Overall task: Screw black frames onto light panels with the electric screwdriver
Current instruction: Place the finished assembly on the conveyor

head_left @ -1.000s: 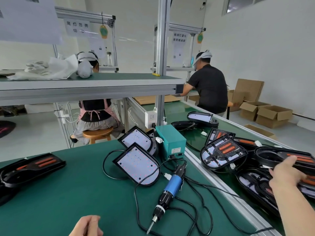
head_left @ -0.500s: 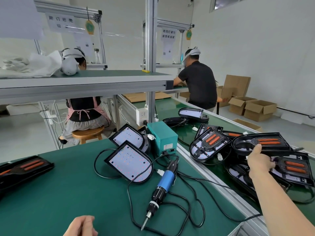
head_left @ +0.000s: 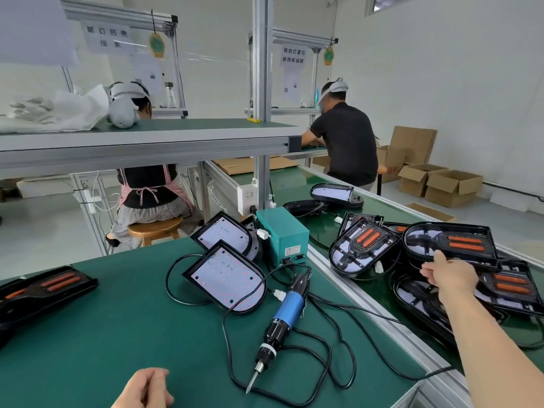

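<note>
Cluttering bench (head_left: 88, 334): electric screwdriver (head_left: 284, 316), looped cable (head_left: 167, 278), teal box (head_left: 282, 234)

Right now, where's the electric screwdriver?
Head view, centre: the electric screwdriver lies on the green table, right of the nearer light panel and in front of the teal power box, tip toward the person.

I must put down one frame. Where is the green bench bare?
Bare: the green patch between the left frame, the near light panel, the screwdriver and the left hand. Crowded: cable loops right of the screwdriver, and the stacked frames on the belt.
</note>
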